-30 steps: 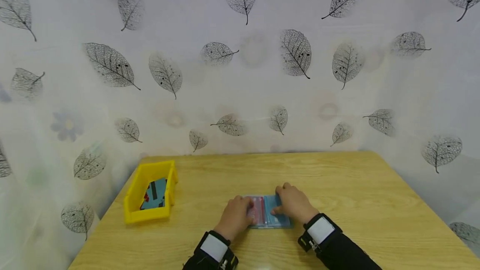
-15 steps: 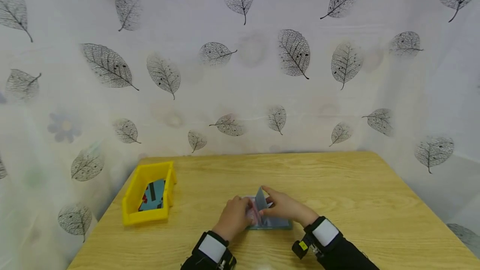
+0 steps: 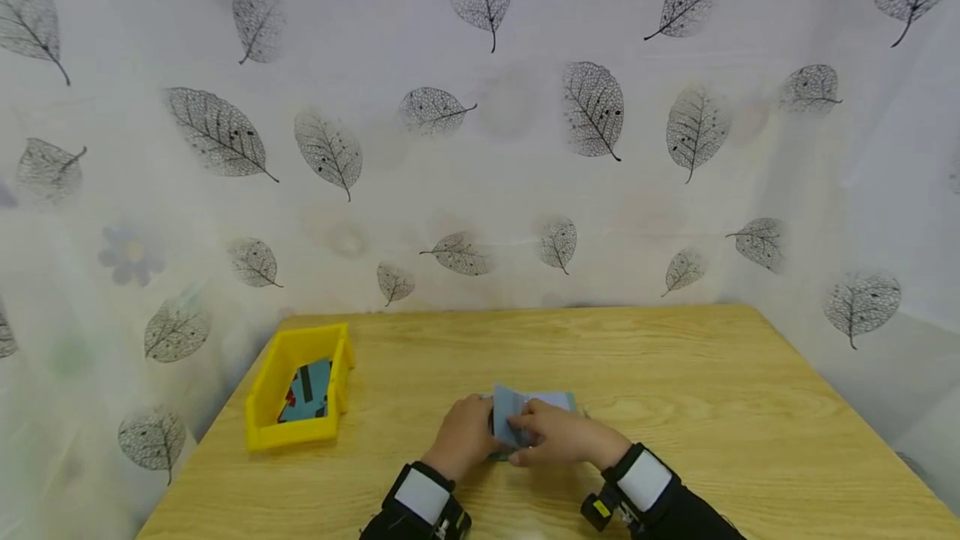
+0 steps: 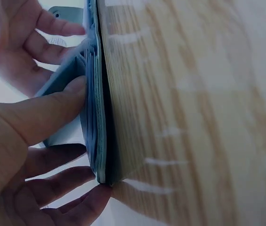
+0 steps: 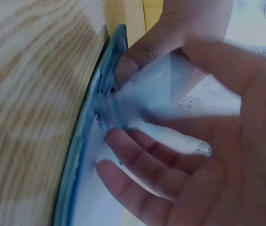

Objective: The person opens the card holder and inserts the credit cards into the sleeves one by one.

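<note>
A small bluish card holder with clear plastic pages point(image 3: 555, 399) lies open on the table in the head view. My left hand point(image 3: 462, 440) grips its left side; in the left wrist view the left thumb point(image 4: 62, 110) presses on the pages, with fingers around the lower edge. A pale blue page point(image 3: 506, 415) stands tilted over towards the left hand. My right hand point(image 3: 562, 436) has loosely bent, spread fingers against that page. In the right wrist view the page is blurred, and the contact with the right fingers point(image 5: 142, 165) is partly unclear.
At the left of the wooden table point(image 3: 660, 357) stands a yellow bin point(image 3: 292, 440). A blue flat piece with dark and red marks point(image 3: 307, 390) lies in it. Behind the table hangs a white curtain with a leaf print point(image 3: 487, 190).
My right hand has lifted a page from the right side of the card holder and swung it over to the left. The left hand has kept its hold at the left side.
</note>
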Available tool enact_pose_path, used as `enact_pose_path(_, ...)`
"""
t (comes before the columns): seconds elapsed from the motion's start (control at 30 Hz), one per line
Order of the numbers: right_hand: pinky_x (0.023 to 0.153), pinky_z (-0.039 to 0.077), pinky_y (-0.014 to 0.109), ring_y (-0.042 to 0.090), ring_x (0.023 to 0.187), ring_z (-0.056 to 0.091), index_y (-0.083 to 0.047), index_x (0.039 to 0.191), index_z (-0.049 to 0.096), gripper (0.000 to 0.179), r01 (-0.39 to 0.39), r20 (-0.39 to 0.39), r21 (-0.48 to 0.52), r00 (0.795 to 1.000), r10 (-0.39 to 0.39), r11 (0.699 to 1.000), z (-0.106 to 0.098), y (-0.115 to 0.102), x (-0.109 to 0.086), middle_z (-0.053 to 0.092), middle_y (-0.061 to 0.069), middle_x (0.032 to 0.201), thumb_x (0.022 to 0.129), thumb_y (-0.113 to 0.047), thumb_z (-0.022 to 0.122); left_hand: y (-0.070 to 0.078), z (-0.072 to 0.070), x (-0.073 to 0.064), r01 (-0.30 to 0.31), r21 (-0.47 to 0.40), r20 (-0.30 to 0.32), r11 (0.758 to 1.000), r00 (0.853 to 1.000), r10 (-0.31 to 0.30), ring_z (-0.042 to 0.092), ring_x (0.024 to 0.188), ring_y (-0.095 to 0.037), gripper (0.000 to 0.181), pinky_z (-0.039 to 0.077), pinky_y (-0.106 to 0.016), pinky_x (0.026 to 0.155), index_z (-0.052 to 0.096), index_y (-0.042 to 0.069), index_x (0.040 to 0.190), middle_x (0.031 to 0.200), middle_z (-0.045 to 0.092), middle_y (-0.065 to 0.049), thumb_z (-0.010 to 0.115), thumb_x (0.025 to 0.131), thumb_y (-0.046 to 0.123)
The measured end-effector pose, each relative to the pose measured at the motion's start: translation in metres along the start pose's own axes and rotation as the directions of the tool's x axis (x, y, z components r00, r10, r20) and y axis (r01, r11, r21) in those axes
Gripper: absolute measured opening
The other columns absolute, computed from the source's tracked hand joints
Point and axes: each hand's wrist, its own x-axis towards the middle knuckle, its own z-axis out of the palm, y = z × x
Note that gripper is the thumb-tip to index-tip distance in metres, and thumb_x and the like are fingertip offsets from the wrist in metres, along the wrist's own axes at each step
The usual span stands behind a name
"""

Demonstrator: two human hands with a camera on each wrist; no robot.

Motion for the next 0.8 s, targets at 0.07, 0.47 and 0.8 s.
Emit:
enact_pose_path(0.07,0.067,0.039,0.022,0.005,0.078,0.042,0.006,0.138,0.048,0.063,-0.001,0.037,-0.003,0.999,0.001,1.0,-0.001,-0.001,0.0,0.046,0.002,0.102,0.091,-0.03,0.068,-0.003,-0.002,0.002,-0.03,-0.005,0.0,1.0,1.0,0.03,0.063,0.081,-0.022,0.038,0.051,-0.037,0.073,0.072,0.007,0.099,0.086,0.068,-0.005,0.087,0.069,0.024)
enact_pose_path(0.47,0.073,0.05,0.025,0.016,0.091,0.061,-0.003,0.115,0.068,0.041,-0.007,-0.05,-0.356,0.999,-0.011,0.935,0.008,-0.011,0.007,0.058,0.014,0.12,0.084,-0.028,0.076,-0.001,-0.014,0.003,0.003,-0.011,0.106,1.0,0.994,-0.002,0.062,0.08,-0.023,0.04,0.05,-0.035,0.073,0.069,0.0,0.089,0.085,0.066,-0.007,0.092,0.061,0.018)
enact_pose_path(0.8,0.046,0.015,0.022,0.007,0.047,0.016,-0.018,0.052,0.031,0.056,-0.145,-0.071,-0.329,0.989,0.128,0.933,-0.001,-0.035,0.028,0.02,-0.011,0.051,0.075,-0.026,0.081,-0.034,-0.061,-0.001,0.097,0.032,0.011,0.995,0.995,-0.098,0.066,0.084,-0.029,0.025,0.052,-0.042,0.074,0.072,-0.002,0.093,0.091,0.07,-0.013,0.078,0.078,0.018)
